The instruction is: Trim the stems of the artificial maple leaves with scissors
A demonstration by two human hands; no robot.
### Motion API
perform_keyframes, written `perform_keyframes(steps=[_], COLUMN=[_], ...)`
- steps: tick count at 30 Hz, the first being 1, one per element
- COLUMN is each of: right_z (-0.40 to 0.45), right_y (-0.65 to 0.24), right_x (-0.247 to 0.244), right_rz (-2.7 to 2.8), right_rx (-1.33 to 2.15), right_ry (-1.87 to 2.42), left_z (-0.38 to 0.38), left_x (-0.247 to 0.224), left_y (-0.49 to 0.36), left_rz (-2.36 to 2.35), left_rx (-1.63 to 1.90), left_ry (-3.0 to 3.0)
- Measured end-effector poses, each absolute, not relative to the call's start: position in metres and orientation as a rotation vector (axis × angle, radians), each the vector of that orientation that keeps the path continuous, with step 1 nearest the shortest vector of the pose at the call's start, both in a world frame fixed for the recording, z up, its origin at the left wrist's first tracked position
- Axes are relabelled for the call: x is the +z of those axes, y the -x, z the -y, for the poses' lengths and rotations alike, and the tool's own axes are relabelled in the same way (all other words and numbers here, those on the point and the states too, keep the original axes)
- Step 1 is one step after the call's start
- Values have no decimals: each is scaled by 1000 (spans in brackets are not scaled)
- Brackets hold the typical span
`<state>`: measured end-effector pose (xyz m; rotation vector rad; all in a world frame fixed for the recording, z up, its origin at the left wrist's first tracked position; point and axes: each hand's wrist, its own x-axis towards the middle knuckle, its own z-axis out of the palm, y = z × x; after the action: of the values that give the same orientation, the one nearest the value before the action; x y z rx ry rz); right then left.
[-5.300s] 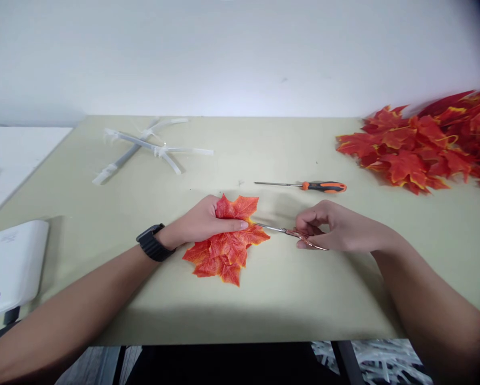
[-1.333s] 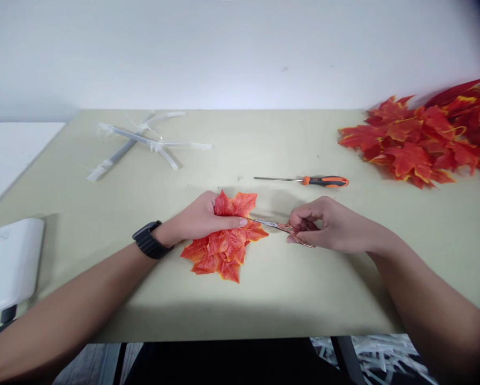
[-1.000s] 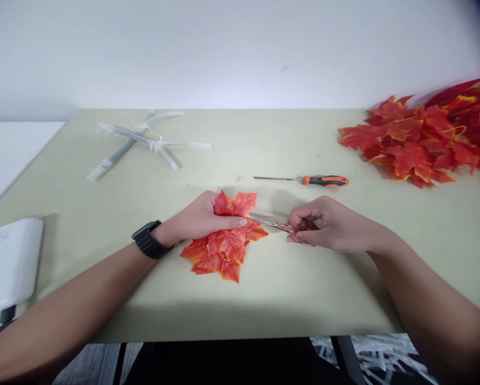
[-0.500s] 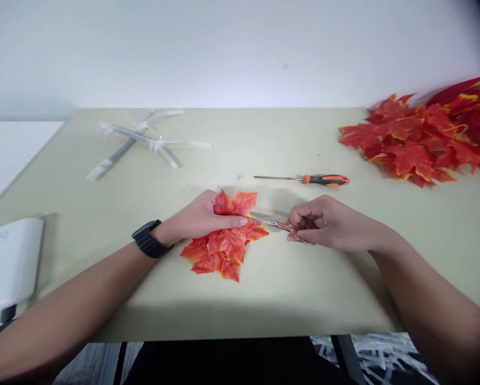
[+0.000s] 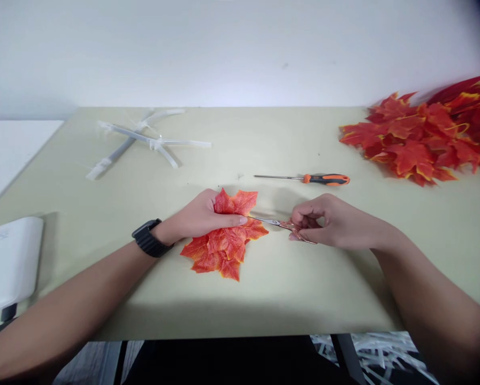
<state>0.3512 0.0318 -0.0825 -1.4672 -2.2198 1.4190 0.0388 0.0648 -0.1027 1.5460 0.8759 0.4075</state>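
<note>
Several red-orange maple leaves are gripped in my left hand, its thumb lying across them and its other fingers mostly hidden underneath. A black watch is on that wrist. My right hand is closed on the copper-coloured handles of small scissors. The silver blades point left, and their tip meets the leaves beside my left thumb. Just beyond the hands lies a screwdriver with an orange and black handle.
A big pile of red leaves lies at the back right. Crossed grey rods with translucent strips rest at the back left. A white device stands at the left edge. Pale strips show below the table's right front.
My right hand and the scissors have shifted very slightly. My left hand holds the leaves in the same place.
</note>
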Motion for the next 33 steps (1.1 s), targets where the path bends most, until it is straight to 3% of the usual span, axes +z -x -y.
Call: perform_keyframes(steps=[33], right_z=[-35], right_y=[-354], right_x=[-81], right_rz=[2181], right_rx=[1475], right_ry=[1480], left_z=[-63], left_x=[-99], left_y=[-40], left_rz=[-903], left_rx=[413], left_ry=[-1545])
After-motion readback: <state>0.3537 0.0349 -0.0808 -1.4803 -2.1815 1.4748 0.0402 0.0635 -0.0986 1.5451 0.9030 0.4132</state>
